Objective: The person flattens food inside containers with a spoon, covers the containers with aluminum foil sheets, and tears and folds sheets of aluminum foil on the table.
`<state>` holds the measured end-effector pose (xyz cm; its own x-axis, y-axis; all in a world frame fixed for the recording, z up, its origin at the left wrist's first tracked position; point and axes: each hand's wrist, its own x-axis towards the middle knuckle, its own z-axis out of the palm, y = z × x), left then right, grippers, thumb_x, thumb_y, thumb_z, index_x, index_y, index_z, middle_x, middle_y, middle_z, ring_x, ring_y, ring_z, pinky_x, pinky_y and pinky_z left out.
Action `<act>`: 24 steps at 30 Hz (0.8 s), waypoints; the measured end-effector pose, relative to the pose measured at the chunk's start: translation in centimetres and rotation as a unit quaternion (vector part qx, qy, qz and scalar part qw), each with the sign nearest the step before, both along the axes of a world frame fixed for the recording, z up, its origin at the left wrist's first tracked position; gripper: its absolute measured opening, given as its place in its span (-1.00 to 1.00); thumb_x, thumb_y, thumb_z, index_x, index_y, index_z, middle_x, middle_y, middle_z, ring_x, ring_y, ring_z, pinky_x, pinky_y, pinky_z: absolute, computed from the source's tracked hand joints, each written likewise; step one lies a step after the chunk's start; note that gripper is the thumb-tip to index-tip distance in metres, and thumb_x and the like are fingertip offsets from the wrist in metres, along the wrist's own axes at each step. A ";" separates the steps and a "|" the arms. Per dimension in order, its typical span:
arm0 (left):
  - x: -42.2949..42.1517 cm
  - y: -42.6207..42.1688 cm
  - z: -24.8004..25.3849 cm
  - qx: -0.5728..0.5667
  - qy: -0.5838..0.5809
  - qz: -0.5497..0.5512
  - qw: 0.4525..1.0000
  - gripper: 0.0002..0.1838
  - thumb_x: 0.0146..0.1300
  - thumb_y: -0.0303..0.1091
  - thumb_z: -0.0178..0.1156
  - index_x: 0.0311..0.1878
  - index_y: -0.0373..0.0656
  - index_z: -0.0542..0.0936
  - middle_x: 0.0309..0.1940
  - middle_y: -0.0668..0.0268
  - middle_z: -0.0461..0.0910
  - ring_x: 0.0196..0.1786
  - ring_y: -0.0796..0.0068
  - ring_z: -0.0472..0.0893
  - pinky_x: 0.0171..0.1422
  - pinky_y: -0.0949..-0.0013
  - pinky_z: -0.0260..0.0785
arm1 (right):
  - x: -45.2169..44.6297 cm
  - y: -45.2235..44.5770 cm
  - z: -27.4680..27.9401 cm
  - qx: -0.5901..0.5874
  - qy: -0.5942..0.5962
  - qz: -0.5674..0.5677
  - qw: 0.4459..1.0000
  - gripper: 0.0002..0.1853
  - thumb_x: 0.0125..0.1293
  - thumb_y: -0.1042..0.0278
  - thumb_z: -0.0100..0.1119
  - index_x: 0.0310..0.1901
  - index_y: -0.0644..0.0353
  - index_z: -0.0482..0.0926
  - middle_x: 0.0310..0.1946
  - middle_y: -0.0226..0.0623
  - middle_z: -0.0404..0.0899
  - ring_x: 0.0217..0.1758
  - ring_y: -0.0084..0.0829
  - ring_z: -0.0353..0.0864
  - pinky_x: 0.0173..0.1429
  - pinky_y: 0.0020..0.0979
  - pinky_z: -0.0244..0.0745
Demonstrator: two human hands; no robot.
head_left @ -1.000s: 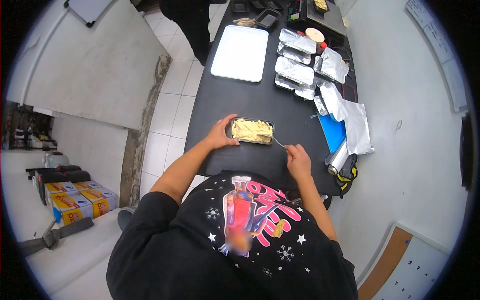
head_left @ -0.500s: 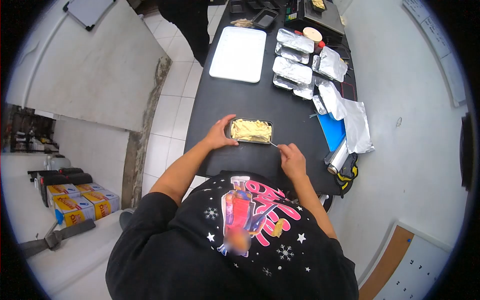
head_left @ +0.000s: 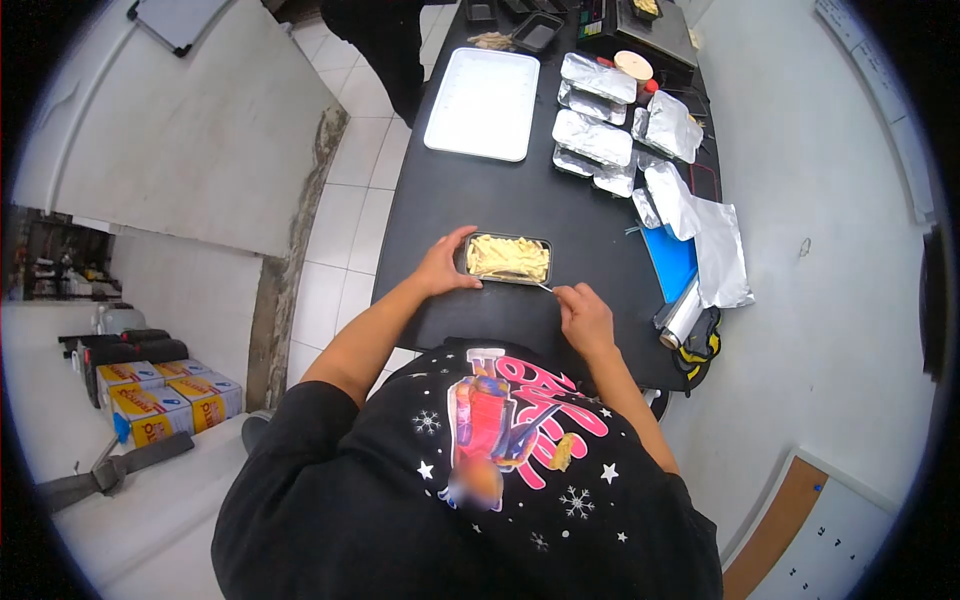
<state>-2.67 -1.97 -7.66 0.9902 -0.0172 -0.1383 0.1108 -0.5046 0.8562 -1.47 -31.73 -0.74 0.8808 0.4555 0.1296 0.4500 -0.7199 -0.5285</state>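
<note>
A small dark rectangular loaf pan [head_left: 549, 262] with pale yellow, uneven food [head_left: 509, 257] inside sits on the black table in front of me. My left hand [head_left: 444, 266] grips the pan's left end, thumb at the near side and fingers at the far corner. At the near right corner, my right hand [head_left: 585, 314] pinches a thin metal utensil [head_left: 546, 288]. Its tip touches or lies very close to the pan's edge; the kind of utensil cannot be made out.
Several foil-covered pans [head_left: 592, 137] are stacked at the right. Near them are a foil sheet [head_left: 722, 255], a foil roll [head_left: 684, 318] and a blue flat item [head_left: 668, 262]. A white tray [head_left: 482, 105] lies farther left, a scale [head_left: 640, 45] at the back. A person [head_left: 385, 45] stands beyond the table.
The whole view has shifted slightly. Both hands keep nearly the same places at the pan, with the utensil still at its near right corner.
</note>
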 end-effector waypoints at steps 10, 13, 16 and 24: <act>0.0 0.1 -0.5 -0.012 0.004 -0.004 1.000 0.13 -0.40 -0.32 0.61 0.37 0.05 0.23 0.14 0.03 0.40 0.22 0.10 0.43 0.35 0.19 0.26 | 0.2 -0.2 -0.2 -0.029 -0.005 -0.009 1.000 -0.88 0.19 0.40 0.15 -0.24 -0.01 0.59 -0.44 -0.25 0.43 -0.33 -0.15 0.54 -0.29 -0.19 0.48; 0.2 0.1 -0.2 -0.018 0.014 -0.005 1.000 0.13 -0.39 -0.35 0.61 0.38 0.03 0.23 0.16 0.05 0.39 0.25 0.13 0.40 0.39 0.21 0.23 | 0.0 -0.6 -0.2 -0.005 -0.010 -0.023 1.000 -0.87 0.16 0.42 0.16 -0.24 -0.01 0.59 -0.46 -0.24 0.41 -0.33 -0.15 0.54 -0.29 -0.19 0.47; -0.3 0.0 0.2 0.004 -0.002 0.000 1.000 0.13 -0.42 -0.28 0.61 0.37 0.08 0.24 0.09 0.04 0.43 0.17 0.05 0.46 0.31 0.17 0.31 | -0.3 -1.0 -0.6 0.015 -0.019 -0.027 0.999 -0.85 0.16 0.44 0.17 -0.22 0.02 0.59 -0.46 -0.23 0.41 -0.33 -0.14 0.53 -0.30 -0.20 0.46; -0.2 -0.1 -0.4 -0.004 -0.017 0.005 1.000 0.15 -0.43 -0.25 0.62 0.37 0.09 0.24 0.08 0.04 0.42 0.16 0.05 0.44 0.29 0.14 0.31 | 2.6 0.0 -1.5 0.178 0.233 -0.162 0.942 -0.81 0.24 0.45 0.10 -0.14 0.20 0.62 -0.50 -0.20 0.57 -0.43 -0.32 0.58 -0.29 -0.35 0.46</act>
